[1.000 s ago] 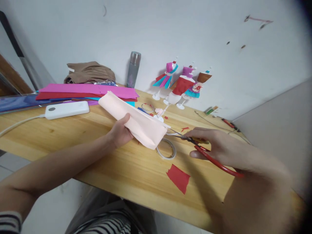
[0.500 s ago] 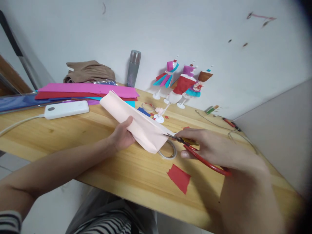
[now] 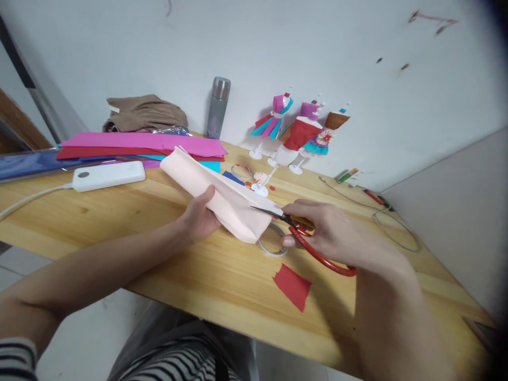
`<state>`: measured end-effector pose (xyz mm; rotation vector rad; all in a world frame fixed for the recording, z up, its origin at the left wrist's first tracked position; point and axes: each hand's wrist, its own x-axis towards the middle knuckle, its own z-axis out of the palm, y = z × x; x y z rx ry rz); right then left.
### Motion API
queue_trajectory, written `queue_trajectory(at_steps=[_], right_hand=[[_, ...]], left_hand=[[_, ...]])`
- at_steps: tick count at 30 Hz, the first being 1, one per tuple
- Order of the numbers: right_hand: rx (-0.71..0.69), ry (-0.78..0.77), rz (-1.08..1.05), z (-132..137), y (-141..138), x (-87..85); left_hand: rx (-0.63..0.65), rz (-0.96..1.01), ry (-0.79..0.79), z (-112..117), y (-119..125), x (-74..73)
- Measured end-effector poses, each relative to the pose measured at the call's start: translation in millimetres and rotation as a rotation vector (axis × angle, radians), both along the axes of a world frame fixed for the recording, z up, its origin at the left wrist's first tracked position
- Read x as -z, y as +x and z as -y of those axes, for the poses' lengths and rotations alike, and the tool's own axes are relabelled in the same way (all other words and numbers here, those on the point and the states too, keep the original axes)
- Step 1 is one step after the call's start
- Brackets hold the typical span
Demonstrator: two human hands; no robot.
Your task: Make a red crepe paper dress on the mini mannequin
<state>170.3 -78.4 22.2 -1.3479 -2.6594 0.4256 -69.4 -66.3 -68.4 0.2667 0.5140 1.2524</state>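
My left hand (image 3: 200, 217) grips a folded sheet of pale pink paper (image 3: 214, 193) from below, holding it slanted above the wooden table (image 3: 119, 233). My right hand (image 3: 329, 233) is closed on red-handled scissors (image 3: 313, 246), whose blades reach into the paper's right end. Under that end lies a white tape ring (image 3: 272, 246). A red paper scrap (image 3: 293, 286) lies on the table just in front of the scissors.
Pink, red, blue and purple paper sheets (image 3: 138, 145) are stacked at the back left beside a white power bank (image 3: 109, 175) with its cable. A grey flask (image 3: 218, 108), brown cloth (image 3: 145, 112) and three paper-dressed figurines (image 3: 301, 135) stand by the wall. A wire loop (image 3: 395, 230) lies right.
My right hand has moved left with the scissors, and the blades have gone from beside the paper's end to into it. My left hand has kept its hold.
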Motion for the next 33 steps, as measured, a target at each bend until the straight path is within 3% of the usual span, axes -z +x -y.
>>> queue_trajectory(at_steps=[11, 18, 33], right_hand=[[0.047, -0.108, 0.003, -5.7, 0.9, -0.9], [0.057, -0.198, -0.021, -5.7, 3.6, -2.5], [0.015, -0.356, -0.017, -8.6, 9.5, -3.6]], left_hand=[[0.012, -0.012, 0.005, -2.3, -1.4, 2.8], [0.060, -0.052, 0.111, -3.9, -3.9, 11.2], [0.066, -0.093, 0.083, 0.7, -2.5, 1.6]])
